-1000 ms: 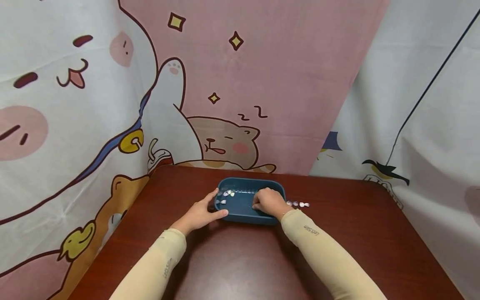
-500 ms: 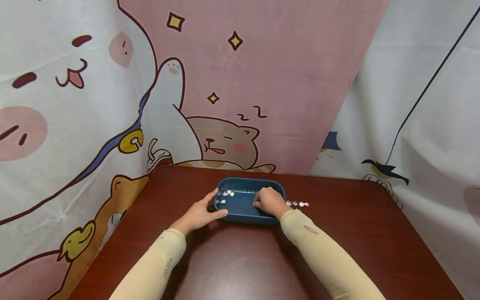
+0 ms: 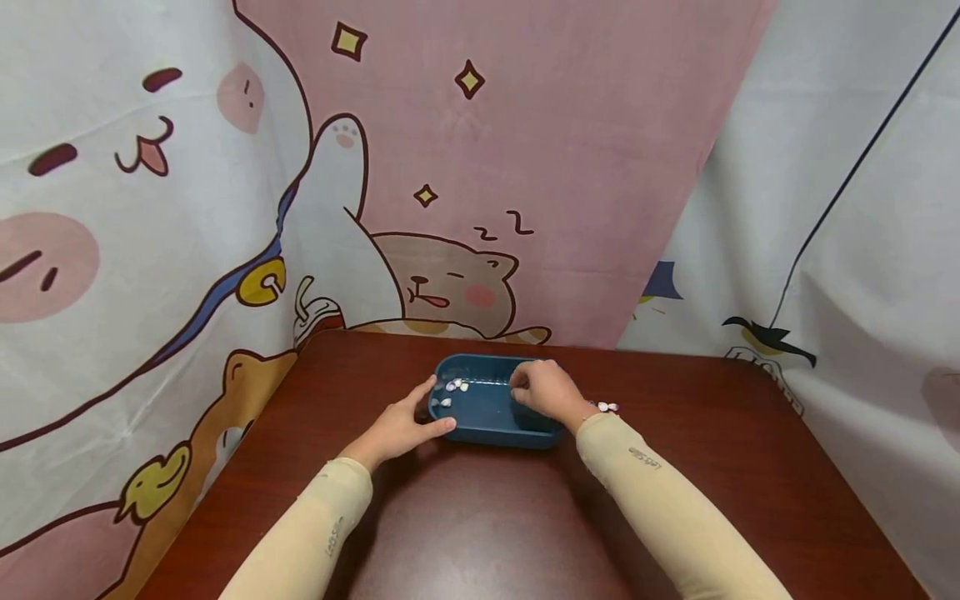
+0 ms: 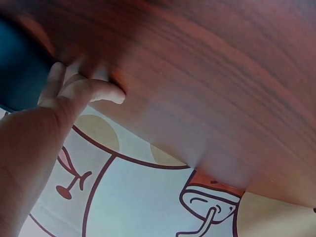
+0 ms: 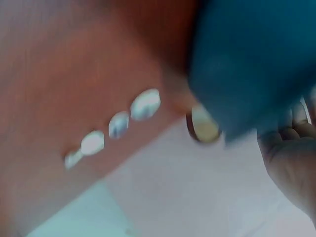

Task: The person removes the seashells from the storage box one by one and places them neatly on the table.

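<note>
A blue rectangular tub (image 3: 487, 437) stands on the table. Inside its left end lie several small white and purplish pieces (image 3: 446, 402) that look like shells. My left hand (image 3: 396, 429) rests against that end, thumb along the front rim and fingers spread at the left side. Over the tub's right part is my right hand (image 3: 550, 392), fingers bent and knuckles up; whether anything sits between the fingertips is hidden. Outside the tub, more such shell-like pieces (image 5: 145, 104) form a row in the right wrist view, partly covered by the right wrist in the head view.
The brown wooden table (image 3: 480, 517) has a glossy top. Cartoon-printed cloth (image 3: 585, 167) hangs behind it and at both sides, close to the table's edges.
My right hand has lifted from the tub's floor and shifted slightly to the right, its wrist now covering part of the row. The left hand has stayed in place.
</note>
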A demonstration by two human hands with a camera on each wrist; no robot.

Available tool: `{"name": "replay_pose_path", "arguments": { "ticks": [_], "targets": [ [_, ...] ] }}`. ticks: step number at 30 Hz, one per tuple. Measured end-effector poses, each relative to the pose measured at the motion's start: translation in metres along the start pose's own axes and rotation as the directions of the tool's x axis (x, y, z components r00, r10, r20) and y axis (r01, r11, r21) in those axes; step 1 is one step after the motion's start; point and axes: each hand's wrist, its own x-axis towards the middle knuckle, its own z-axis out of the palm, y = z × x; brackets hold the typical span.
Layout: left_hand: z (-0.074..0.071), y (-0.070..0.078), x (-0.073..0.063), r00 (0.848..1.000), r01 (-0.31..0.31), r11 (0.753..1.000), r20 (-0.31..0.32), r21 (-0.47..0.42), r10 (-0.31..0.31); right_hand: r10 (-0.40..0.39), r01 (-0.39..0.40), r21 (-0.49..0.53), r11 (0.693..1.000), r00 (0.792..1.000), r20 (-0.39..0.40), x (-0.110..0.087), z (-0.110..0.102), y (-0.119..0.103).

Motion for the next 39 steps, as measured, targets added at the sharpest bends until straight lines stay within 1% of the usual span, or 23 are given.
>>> {"name": "replay_pose_path", "arguments": {
  "ticks": [2,4,6,8,10,12,15,16,18,20,23,28,35,37,39],
  "targets": [
    [0.000,0.000,-0.001,1.000,-0.001,1.000,-0.001,-0.003,0.001,0.010,-0.008,0.048,0.999,0.999,-0.042,-0.004,-0.019,0.010],
    [-0.001,0.000,-0.001,1.000,0.000,1.000,0.000,-0.004,0.000,0.057,-0.050,0.088,0.995,0.995,-0.082,-0.010,-0.038,0.029],
    [-0.001,0.002,-0.001,1.000,-0.005,1.000,-0.002,-0.005,0.005,0.125,-0.112,0.108,0.988,0.985,-0.119,-0.021,-0.055,0.057],
    [-0.001,0.002,-0.002,1.000,-0.002,1.000,-0.004,-0.003,0.002,0.193,-0.178,0.111,0.978,0.972,-0.138,-0.034,-0.065,0.089],
    [-0.001,0.001,-0.002,1.000,0.005,1.000,-0.004,0.002,-0.004,0.254,-0.241,0.107,0.965,0.959,-0.129,-0.050,-0.069,0.120],
    [-0.001,0.000,-0.002,1.000,0.010,1.000,-0.004,0.011,-0.010,0.297,-0.287,0.104,0.952,0.951,-0.092,-0.066,-0.067,0.145],
    [-0.001,0.000,-0.001,1.000,0.009,1.000,-0.003,0.014,-0.009,0.322,-0.317,0.113,0.942,0.947,-0.022,-0.084,-0.058,0.170],
    [-0.001,0.000,-0.001,1.000,0.007,1.000,-0.003,0.014,-0.007,0.311,-0.308,0.112,0.945,0.951,-0.005,-0.087,-0.055,0.175],
    [-0.001,0.000,0.000,1.000,0.001,1.000,-0.003,0.014,-0.001,0.276,-0.276,0.113,0.954,0.961,0.016,-0.092,-0.049,0.182],
    [0.000,-0.001,0.001,1.000,-0.002,1.000,-0.004,0.015,0.002,0.243,-0.244,0.113,0.963,0.970,0.021,-0.093,-0.044,0.183],
    [0.001,-0.002,0.002,1.000,-0.002,1.000,-0.004,0.017,0.002,0.207,-0.209,0.111,0.972,0.978,0.024,-0.092,-0.041,0.179],
    [0.000,-0.001,0.002,1.000,-0.001,1.000,-0.002,0.016,0.001,0.204,-0.206,0.095,0.974,0.978,0.030,-0.091,-0.041,0.169],
    [-0.001,0.000,0.000,1.000,-0.006,1.000,-0.001,0.010,0.006,0.194,-0.196,0.095,0.976,0.981,0.020,-0.092,-0.040,0.169],
    [-0.001,0.000,-0.001,1.000,-0.004,1.000,0.000,0.006,0.004,0.211,-0.212,0.100,0.972,0.977,0.020,-0.093,-0.041,0.168],
    [-0.001,0.000,-0.001,1.000,-0.003,1.000,0.003,0.004,0.003,0.249,-0.249,0.119,0.961,0.968,0.014,-0.093,-0.045,0.168]
  ]
}}
